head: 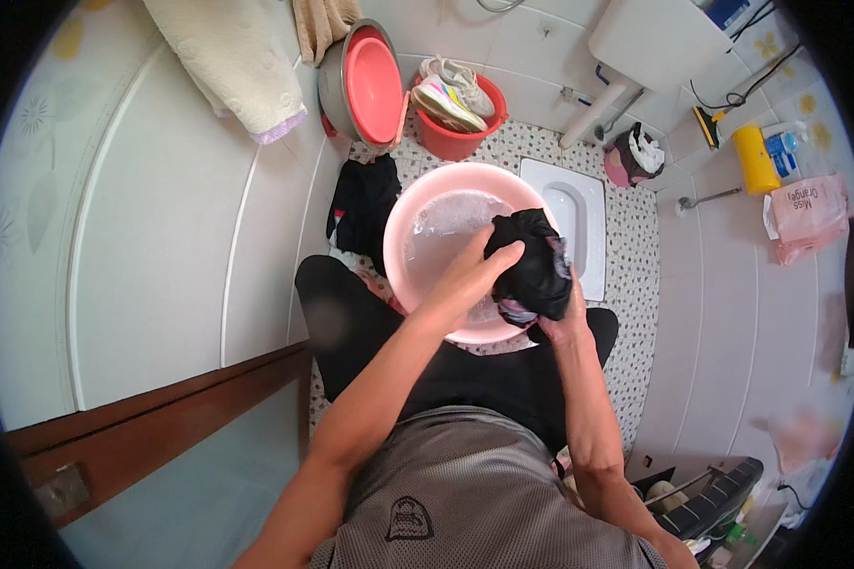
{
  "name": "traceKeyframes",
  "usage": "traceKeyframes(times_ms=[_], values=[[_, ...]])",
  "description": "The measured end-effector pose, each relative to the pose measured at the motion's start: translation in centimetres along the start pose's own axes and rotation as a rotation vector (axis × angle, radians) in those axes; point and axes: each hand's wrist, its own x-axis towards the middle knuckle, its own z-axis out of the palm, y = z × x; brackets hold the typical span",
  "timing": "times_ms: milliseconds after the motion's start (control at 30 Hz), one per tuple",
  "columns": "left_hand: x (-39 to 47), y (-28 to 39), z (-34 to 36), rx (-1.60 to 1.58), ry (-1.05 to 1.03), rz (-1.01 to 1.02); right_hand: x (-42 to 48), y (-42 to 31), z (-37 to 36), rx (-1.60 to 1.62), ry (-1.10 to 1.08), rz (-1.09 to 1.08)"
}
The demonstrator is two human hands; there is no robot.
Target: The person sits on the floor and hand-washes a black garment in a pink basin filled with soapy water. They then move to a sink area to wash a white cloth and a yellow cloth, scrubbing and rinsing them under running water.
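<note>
A bunched black garment with a patterned edge is held over the right side of a pink basin. My left hand grips it from the left, with the thumb lying across the cloth. From below and the right, my right hand supports the same garment, its fingers partly hidden behind it. Soapy, cloudy water fills the lower part of the basin, with foam mostly along the far side. The basin stands on the floor between my knees.
Left of the basin lies dark clothing. Behind it are a red bucket holding shoes and stacked basins against the wall. A squat toilet adjoins on the right, with a waste bin beyond. A towel hangs upper left.
</note>
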Motion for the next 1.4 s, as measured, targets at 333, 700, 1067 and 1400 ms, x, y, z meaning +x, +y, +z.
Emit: traceKeyframes(times_ms=[333,700,1067,1400], values=[[-0.5,6.1,-12.9,-0.099,0.356,0.338,9.2,-3.8,7.0,0.032,-0.25,-0.055],[2.5,1.7,-28.1,-0.075,0.756,0.029,33.2,-0.3,16.0,-0.055,-0.4,0.235],[17.0,-8.1,-35.1,0.36,0.692,-0.482,39.8,1.8,13.0,-0.814,-0.26,0.288],[19.0,-20.0,-38.5,-0.229,0.897,-0.622,23.7,-9.1,2.5,-0.807,-0.054,-0.089]])
